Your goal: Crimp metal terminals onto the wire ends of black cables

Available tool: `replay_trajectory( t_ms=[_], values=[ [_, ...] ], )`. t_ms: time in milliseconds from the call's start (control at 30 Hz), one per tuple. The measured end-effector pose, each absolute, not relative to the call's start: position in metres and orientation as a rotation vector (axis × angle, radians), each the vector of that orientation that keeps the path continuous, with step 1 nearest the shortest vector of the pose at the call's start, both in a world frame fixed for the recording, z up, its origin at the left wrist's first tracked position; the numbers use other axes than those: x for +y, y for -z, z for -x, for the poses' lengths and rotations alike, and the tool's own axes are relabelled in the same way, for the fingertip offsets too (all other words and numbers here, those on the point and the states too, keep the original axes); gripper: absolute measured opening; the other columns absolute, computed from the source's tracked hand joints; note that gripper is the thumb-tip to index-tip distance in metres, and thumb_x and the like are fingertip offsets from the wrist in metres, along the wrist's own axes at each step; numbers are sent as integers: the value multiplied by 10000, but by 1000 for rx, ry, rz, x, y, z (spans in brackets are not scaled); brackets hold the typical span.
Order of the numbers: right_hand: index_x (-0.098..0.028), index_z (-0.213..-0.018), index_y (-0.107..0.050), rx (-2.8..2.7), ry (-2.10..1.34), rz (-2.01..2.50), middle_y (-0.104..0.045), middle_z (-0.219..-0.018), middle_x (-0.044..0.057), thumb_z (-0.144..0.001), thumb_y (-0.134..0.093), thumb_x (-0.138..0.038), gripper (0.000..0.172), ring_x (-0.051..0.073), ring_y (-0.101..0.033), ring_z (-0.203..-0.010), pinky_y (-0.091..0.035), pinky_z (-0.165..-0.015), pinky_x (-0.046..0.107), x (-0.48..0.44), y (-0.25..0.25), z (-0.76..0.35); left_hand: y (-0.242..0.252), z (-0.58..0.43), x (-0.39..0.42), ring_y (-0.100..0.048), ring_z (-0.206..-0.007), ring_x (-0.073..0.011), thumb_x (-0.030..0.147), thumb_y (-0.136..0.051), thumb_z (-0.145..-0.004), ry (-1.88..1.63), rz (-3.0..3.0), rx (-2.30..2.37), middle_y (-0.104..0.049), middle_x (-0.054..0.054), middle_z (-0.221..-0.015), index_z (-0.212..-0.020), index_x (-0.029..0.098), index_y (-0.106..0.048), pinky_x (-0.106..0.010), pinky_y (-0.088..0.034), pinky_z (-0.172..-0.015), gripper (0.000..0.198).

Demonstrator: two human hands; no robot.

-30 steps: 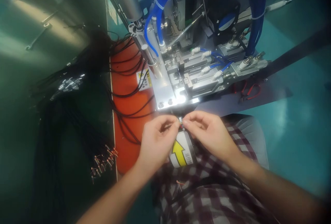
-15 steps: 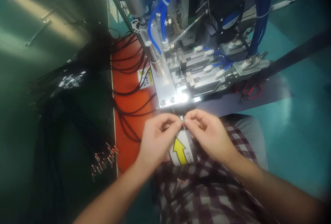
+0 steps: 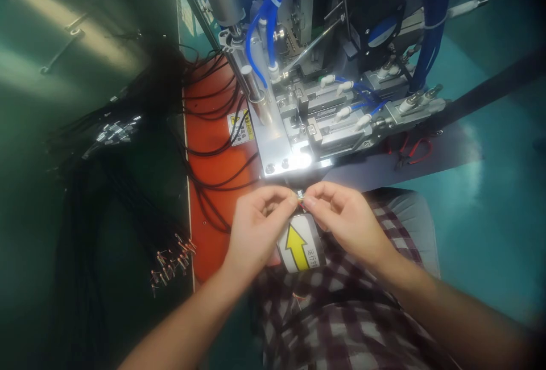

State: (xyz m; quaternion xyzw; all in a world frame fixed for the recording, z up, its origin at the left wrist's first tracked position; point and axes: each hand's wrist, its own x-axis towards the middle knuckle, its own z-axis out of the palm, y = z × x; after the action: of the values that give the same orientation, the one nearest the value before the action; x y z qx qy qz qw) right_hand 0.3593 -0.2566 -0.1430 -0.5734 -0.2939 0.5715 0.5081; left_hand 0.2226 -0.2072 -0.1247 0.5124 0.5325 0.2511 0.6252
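Note:
My left hand [image 3: 262, 219] and my right hand [image 3: 347, 216] meet at the front of the machine, thumbs and forefingers pinched. Between the fingertips are thin coloured wires [image 3: 301, 200], with yellow and red showing; their ends are mostly hidden by my fingers. Just beyond them is a small pale piece [image 3: 300, 193], too small to name. Below the hands lies a white plate with a yellow arrow [image 3: 297, 247]. The metal block of the machine [image 3: 279, 168] stands right behind my fingertips.
Black cables [image 3: 217, 188] loop over the orange surface [image 3: 213, 210] on the left. Farther left lie cable bundles with bare coloured wire ends [image 3: 173, 262] and metal connectors [image 3: 115, 131]. Red-handled pliers [image 3: 412, 152] rest at the right. Blue air tubes [image 3: 273, 0] hang over the machine.
The fingertips have drawn slightly apart, and more of the coloured wires shows between them. My left hand has shifted a little to the left.

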Motion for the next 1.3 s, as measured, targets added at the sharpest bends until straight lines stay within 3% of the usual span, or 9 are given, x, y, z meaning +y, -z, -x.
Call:
replay_trajectory(
  t_ms=[300, 500, 900, 1300],
  values=[
    [-135, -801, -633, -731, -1307, 1373, -532, -582, -40, -833, -617, -263, 133, 61, -396, -464, -352, -425, 167, -258, 145, -360, 123, -223, -208, -579, -662, -114, 278, -702, -770, -579, -1192, 1215, -669, -25, -731, -746, 129, -679, -188, -456, -595, 153],
    [-144, -775, -646, -746, -1258, 1459, -602, -672, 13, -819, -655, -320, 182, 110, -494, -560, -395, -468, 202, -256, 147, -358, 122, -225, -207, -540, -580, -81, 257, -689, -776, -572, -1216, 1234, -647, -4, -676, -723, 124, -669, -161, -421, -527, 145],
    [-179, -752, -552, -855, -1209, 1465, -540, -690, -1, -871, -562, -297, 168, 135, -492, -620, -413, -551, 238, -256, 151, -353, 121, -225, -208, -564, -608, -108, 251, -689, -763, -564, -1255, 1227, -656, -15, -695, -726, 125, -669, -183, -427, -541, 133],
    [-183, -781, -565, -1033, -1107, 1501, -514, -697, -11, -946, -486, -320, 228, 135, -463, -625, -389, -588, 259, -259, 154, -362, 119, -225, -208, -555, -585, -103, 256, -680, -772, -567, -1274, 1233, -651, -11, -681, -713, 134, -668, -181, -429, -535, 136]
  ],
)
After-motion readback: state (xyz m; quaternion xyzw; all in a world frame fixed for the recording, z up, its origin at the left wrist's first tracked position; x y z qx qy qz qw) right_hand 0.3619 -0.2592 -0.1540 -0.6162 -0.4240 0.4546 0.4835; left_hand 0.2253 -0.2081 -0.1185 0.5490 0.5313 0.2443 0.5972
